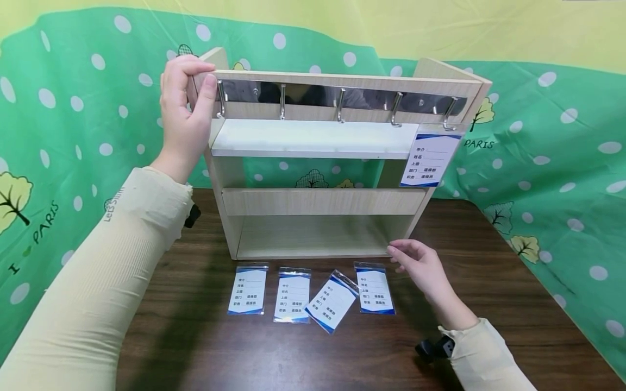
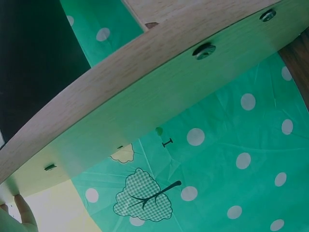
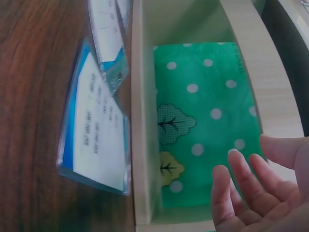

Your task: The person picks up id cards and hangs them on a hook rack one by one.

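My left hand point(image 1: 186, 108) grips the upper left corner of a pale wooden shelf unit point(image 1: 320, 201), thumb at the front; its fingertips show at the lower left of the left wrist view. A metal hook strip point(image 1: 313, 95) runs along the top board. From its rightmost hook hangs a plastic-sleeved name badge point(image 1: 430, 160). Low by the unit's right front corner, my right hand point(image 1: 423, 269) has loosely bent fingers and holds nothing. Close to its left lies another badge point(image 1: 375, 292), beside a slanted badge point(image 1: 332, 301) that overlaps the badge point(image 1: 292, 296) left of it.
One more badge point(image 1: 246, 290) lies at the left end of the row on the dark wooden table point(image 1: 274, 358). Behind everything hangs a green dotted cloth point(image 1: 533, 125). Screw heads point(image 2: 204, 50) stick out from the unit's side panel.
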{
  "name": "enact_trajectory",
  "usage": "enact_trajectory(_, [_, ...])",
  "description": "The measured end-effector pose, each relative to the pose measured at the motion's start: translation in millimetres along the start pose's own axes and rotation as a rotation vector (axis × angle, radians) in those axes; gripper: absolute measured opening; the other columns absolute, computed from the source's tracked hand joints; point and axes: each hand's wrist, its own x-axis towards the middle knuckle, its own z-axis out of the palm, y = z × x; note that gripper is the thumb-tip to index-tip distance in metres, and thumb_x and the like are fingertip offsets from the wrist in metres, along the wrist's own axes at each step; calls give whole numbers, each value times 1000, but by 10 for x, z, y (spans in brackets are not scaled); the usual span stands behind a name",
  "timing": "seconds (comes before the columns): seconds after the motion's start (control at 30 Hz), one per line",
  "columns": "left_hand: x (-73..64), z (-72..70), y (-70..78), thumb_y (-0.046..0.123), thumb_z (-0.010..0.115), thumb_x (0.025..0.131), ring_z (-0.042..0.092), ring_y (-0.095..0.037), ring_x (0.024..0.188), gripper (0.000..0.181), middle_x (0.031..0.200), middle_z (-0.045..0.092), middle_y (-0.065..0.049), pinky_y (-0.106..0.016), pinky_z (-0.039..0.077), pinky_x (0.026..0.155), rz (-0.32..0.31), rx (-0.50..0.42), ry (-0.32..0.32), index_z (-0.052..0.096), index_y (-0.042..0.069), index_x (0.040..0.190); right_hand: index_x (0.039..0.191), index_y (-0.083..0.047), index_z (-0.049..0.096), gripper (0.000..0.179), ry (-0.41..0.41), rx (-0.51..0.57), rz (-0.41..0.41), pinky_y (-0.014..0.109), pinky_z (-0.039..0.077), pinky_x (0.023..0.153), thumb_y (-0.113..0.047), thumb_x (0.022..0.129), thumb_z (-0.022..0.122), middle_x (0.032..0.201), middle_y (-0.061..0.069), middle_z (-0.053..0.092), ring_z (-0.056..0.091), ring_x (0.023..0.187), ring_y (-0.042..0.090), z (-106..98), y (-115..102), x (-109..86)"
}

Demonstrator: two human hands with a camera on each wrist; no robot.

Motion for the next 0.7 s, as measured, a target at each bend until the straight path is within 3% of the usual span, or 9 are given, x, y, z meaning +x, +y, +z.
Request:
enact_trajectory(0.3, [3, 7, 25, 9, 54, 97, 41, 4, 110, 24, 107, 48, 23, -21, 30, 103, -3, -8, -3, 61, -9, 110, 127, 6, 58, 44, -39, 2, 78, 26, 56, 73, -27, 98, 62, 124, 25, 63, 65, 96, 24, 79, 188, 62])
enact_trajectory(0.7, [-1, 2, 16, 9, 54, 97, 42, 3, 112, 23, 107, 49, 23, -21, 29, 106, -1, -11, 10, 61, -9, 109, 127, 5, 60, 48, -95, -53, 132, 28, 55, 75, -30, 95, 66, 132, 26, 58, 62, 105, 28, 182, 389, 195])
